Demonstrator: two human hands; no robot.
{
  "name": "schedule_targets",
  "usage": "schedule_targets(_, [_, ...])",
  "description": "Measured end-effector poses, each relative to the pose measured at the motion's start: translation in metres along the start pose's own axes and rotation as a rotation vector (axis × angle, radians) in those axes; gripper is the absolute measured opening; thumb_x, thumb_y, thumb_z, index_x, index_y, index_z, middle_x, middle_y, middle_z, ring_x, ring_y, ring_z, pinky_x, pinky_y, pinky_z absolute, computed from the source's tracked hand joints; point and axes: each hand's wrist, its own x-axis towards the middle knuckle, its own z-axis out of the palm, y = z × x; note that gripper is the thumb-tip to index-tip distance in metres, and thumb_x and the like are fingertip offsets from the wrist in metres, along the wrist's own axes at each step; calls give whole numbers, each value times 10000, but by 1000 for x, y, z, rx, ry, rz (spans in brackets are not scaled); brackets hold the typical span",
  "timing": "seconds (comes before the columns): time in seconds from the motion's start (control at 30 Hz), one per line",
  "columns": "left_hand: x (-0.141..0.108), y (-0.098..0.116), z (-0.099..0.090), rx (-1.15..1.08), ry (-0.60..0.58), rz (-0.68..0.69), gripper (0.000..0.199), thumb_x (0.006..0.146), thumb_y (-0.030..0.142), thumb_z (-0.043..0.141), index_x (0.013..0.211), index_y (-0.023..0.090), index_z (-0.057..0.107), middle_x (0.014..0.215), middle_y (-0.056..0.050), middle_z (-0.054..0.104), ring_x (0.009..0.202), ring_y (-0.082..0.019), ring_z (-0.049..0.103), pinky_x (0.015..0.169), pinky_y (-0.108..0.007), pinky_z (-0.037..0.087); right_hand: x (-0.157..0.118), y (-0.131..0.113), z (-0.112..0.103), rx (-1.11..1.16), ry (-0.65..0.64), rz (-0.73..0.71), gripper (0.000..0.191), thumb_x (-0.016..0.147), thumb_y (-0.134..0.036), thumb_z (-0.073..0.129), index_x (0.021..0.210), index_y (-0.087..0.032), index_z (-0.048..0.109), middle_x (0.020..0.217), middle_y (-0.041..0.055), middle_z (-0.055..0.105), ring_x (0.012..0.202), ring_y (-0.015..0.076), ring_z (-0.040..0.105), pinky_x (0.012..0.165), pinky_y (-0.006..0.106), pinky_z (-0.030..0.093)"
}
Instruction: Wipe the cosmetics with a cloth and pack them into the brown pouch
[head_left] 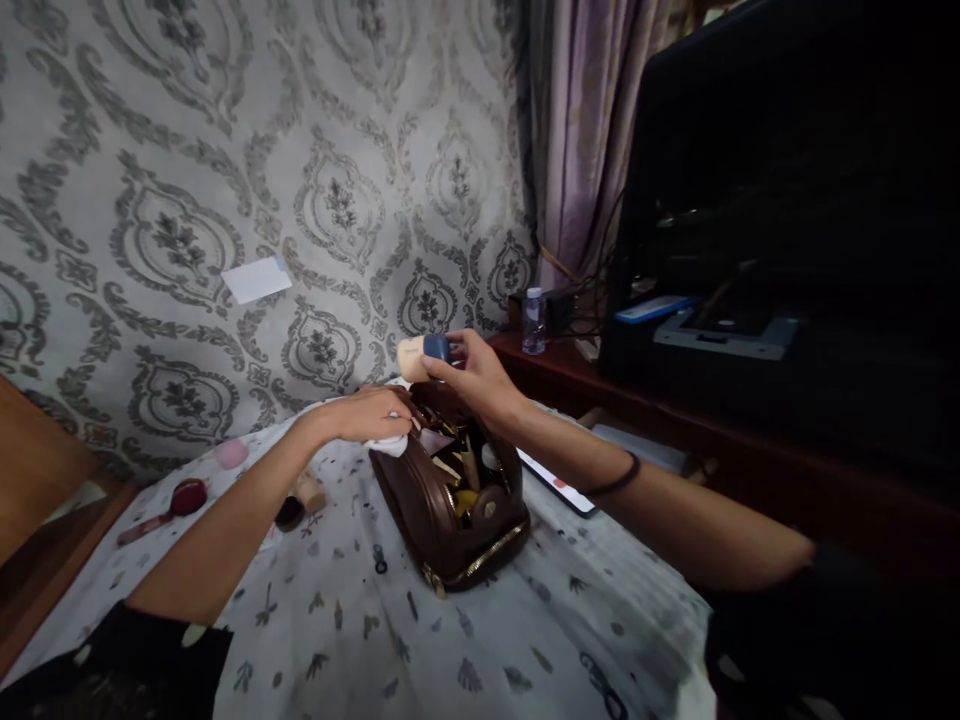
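An open brown bag (420, 500) with a gold zipper stands on the patterned cloth, cosmetics-like items showing inside. My right hand (484, 375) grips a cream bottle with a dark blue cap (414, 358) by its cap end, above the bag's far side. At the bag's far left edge, my left hand (371, 412) is closed on a white cloth or tissue (390, 445). Left of the bag, a small dark round item (289, 513) lies beside a beige item (310, 493). Farther left are a pink sponge-like ball (232, 454) and a red round object with a handle (187, 496).
A phone or tablet (559, 483) lies right of the bag, partly behind my right forearm. On the dark red desk (517, 350) stands a clear bottle (533, 322), near cables and a large black screen (750, 200). A patterned wall rises behind, with a white card (256, 280).
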Motion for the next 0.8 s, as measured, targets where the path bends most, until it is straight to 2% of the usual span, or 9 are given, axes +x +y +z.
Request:
schedule_targets(0.1, [7, 5, -3, 119, -268, -11, 285, 593, 120, 638, 391, 215, 461, 389, 59, 440, 383, -107, 317, 471, -281, 224, 10, 4, 22, -27, 1, 76, 420, 867, -458, 603, 1174, -199, 482, 984, 63, 658, 890, 215, 661, 733, 360, 575])
schedule_targets(0.2, [8, 12, -4, 185, -360, -1, 278, 641, 138, 596, 406, 217, 471, 426, 40, 463, 420, -122, 327, 495, -290, 229, 18, 12, 36, -103, 11, 76, 393, 890, -432, 579, 1191, -201, 475, 1006, 57, 661, 928, 206, 648, 778, 352, 559])
schedule_targets(0.37, [-6, 13, -4, 366, -340, 103, 293, 800, 241, 535, 508, 220, 554, 602, -15, 583, 628, -184, 501, 646, -283, 369, 20, 20, 34, -294, -58, 67, 436, 869, -353, 628, 1235, -165, 482, 1098, 93, 660, 989, 216, 640, 858, 364, 524])
schedule_targets(0.53, [-26, 4, -5, 570, -313, 100, 314, 923, 244, 406, 715, 203, 637, 827, -54, 678, 856, -215, 588, 830, -307, 437, 15, 11, 29, -570, -251, -11, 517, 788, -286, 726, 1245, -133, 540, 1182, 150, 653, 1075, 274, 630, 911, 369, 482])
schedule_targets(0.67, [-31, 1, -4, 643, -332, 103, 317, 962, 207, 348, 832, 197, 637, 949, -59, 687, 956, -217, 597, 911, -337, 439, 16, 4, 36, -785, -437, -70, 416, 774, -242, 717, 1166, -146, 619, 1157, 153, 681, 1046, 290, 659, 843, 327, 491])
schedule_targets(0.8, [-31, -3, -4, 684, -326, 103, 289, 956, 195, 367, 792, 197, 604, 932, -56, 675, 930, -202, 596, 895, -324, 449, 24, 6, 45, -929, -599, -85, 374, 688, -246, 786, 1045, -182, 697, 1013, 94, 746, 949, 271, 707, 726, 263, 502])
